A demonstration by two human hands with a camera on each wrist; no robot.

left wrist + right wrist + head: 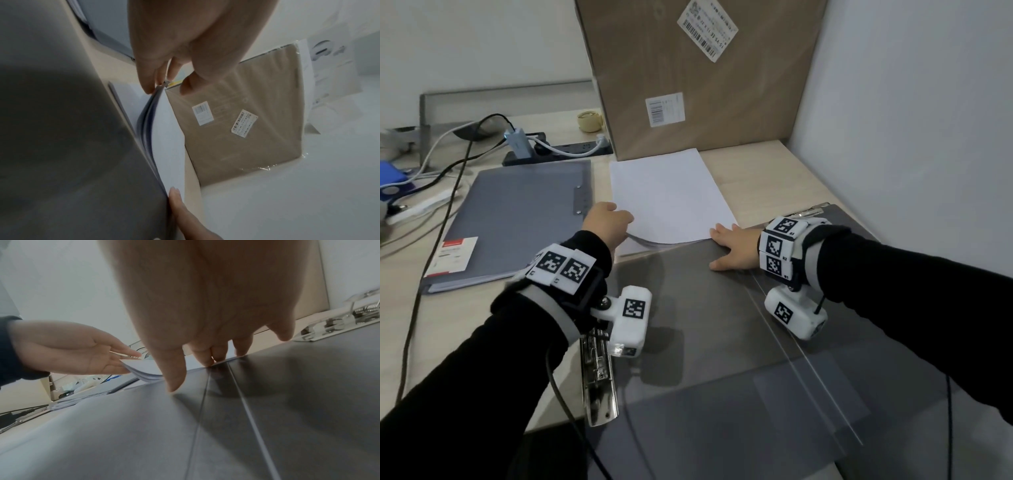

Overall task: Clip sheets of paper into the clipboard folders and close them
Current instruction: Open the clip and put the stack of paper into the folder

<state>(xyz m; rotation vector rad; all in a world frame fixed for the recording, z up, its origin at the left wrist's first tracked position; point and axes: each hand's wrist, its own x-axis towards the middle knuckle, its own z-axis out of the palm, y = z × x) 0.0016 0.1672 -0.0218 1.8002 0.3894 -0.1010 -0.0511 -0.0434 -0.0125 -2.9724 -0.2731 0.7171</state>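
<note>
Starting at the left, a closed folder lies flat on the desk. Your left hand pinches the near corner of the paper stack and lifts it. Your right hand lies flat, fingers straight, on the open folder in front of you, touching the stack's edge.

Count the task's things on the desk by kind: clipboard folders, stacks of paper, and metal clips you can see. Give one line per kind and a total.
Clipboard folders: 2, the closed folder at left and the open folder in front.
Paper stacks: 1, the paper stack.
Metal clips: 2, the near clip and the far clip.
Total: 5
</note>
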